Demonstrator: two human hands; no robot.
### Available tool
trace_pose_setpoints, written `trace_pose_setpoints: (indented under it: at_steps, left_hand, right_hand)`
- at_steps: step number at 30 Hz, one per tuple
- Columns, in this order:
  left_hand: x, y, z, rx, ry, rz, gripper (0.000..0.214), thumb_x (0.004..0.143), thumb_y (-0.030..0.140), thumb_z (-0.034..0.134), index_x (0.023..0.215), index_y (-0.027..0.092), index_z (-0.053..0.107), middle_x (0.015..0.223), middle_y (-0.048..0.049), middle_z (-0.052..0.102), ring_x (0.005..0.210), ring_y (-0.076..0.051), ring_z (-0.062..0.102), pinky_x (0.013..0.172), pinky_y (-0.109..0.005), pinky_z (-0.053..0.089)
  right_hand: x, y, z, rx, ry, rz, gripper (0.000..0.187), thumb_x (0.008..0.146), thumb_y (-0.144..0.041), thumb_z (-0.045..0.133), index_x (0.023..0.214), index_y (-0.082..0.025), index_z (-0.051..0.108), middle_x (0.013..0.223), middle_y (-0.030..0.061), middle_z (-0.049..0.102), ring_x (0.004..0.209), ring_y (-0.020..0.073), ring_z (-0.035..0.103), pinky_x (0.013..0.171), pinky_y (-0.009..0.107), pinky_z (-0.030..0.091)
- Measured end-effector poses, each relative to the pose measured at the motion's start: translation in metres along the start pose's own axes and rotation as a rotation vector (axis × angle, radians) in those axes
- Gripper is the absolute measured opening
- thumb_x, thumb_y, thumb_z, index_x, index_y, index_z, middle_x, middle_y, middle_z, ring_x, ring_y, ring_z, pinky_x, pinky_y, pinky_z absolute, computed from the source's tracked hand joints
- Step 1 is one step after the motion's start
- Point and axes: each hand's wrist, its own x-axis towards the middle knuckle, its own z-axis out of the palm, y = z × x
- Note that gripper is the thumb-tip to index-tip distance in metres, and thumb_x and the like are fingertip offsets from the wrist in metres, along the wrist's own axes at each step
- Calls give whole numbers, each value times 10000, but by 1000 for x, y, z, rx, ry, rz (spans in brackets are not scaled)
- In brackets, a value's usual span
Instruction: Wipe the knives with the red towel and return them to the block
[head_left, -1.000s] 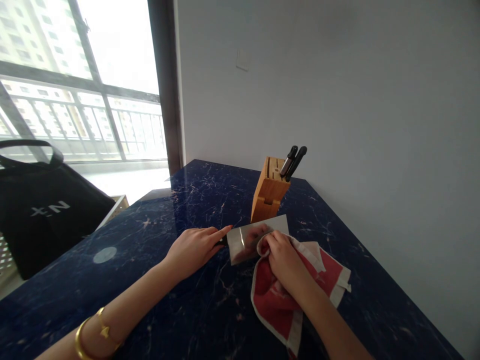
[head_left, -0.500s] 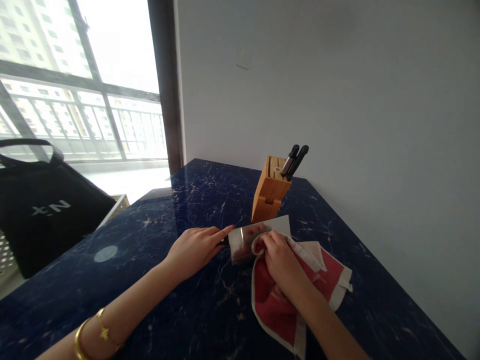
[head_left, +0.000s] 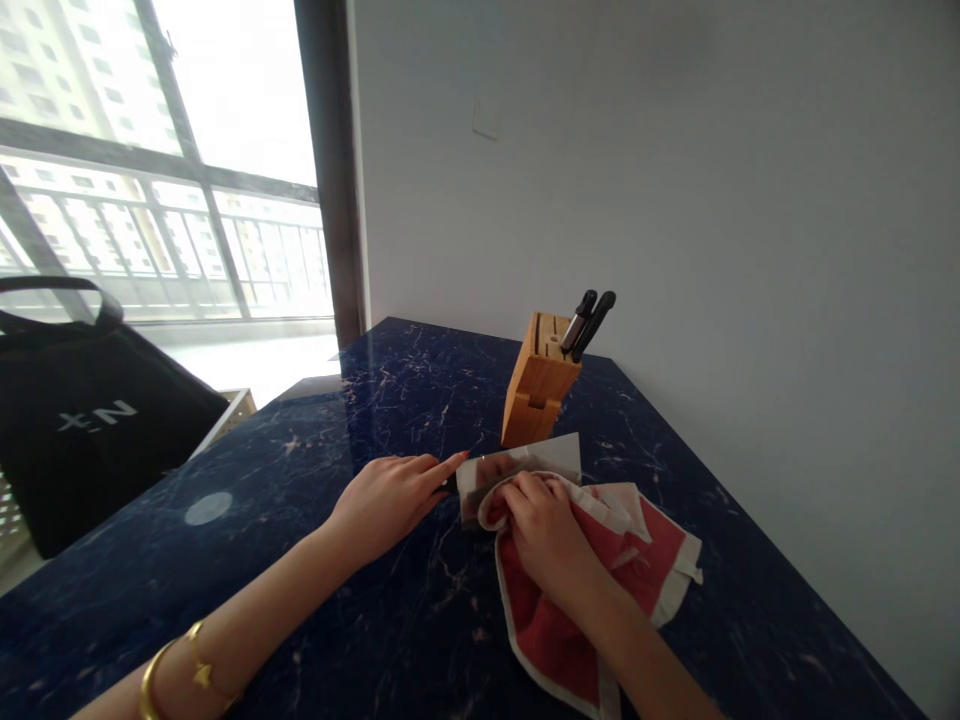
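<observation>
Our right hand [head_left: 544, 525] slid closer to the cleaver [head_left: 553, 456] handle [head_left: 451, 484], fingers bunched round the red cloth [head_left: 544, 640]; our left hand [head_left: 397, 497] has that handle wrapped tight.

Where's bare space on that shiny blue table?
Left of the tan wooden knife block, beyond the left hand; also right of the red-and-white cloth. Crowded: before the block, where the right hand holds cloth against a broad silver cleaver.

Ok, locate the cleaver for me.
In the head view, the cleaver is below and right of centre, handle in the left hand, blade in front of the wooden knife block, partly covered by the red-and-white cloth.
</observation>
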Motion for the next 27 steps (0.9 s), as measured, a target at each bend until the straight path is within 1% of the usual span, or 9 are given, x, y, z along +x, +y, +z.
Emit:
trace_pose_setpoints:
  at_steps: [3,9,12,17,27]
  left_hand:
    - [0,0,-1,6,-2,-2,439,884,276,400,1319,261,337,888,-17,641,785,-158,616,661,-250,449]
    - [0,0,0,15,-2,-5,430,889,285,391,1315,260,343,890,-19,640,776,-159,615,648,-253,443]
    - [0,0,1,16,-8,-6,431,888,299,394,1315,268,339,895,-16,641,778,-158,617,650,-251,438]
    - [0,-1,2,9,-32,-8,446,891,308,393,1327,275,308,892,-12,638,788,-161,615,660,-253,433]
    - [-1,0,2,10,-31,-5,436,894,310,383,1323,268,310,896,-10,634,785,-165,613,655,-264,431]
  right_hand:
    - [-1,0,-3,-64,2,-6,284,749,11,397,855,-199,557,878,39,533,871,174,457,819,339,276]
    - [-1,-2,-3,-88,-10,-14,269,760,-1,409,866,-196,561,891,45,547,863,171,455,786,332,256]
    - [-1,-4,-6,-158,-13,-8,243,766,-26,429,862,-203,565,879,40,561,870,184,454,789,355,243]
    - [0,-10,-13,-273,-26,-13,226,765,-52,457,863,-216,578,882,28,583,895,199,442,822,392,222]
    - [1,-10,-12,-317,3,-15,220,771,-69,475,866,-229,592,890,18,588,904,189,449,904,411,182]
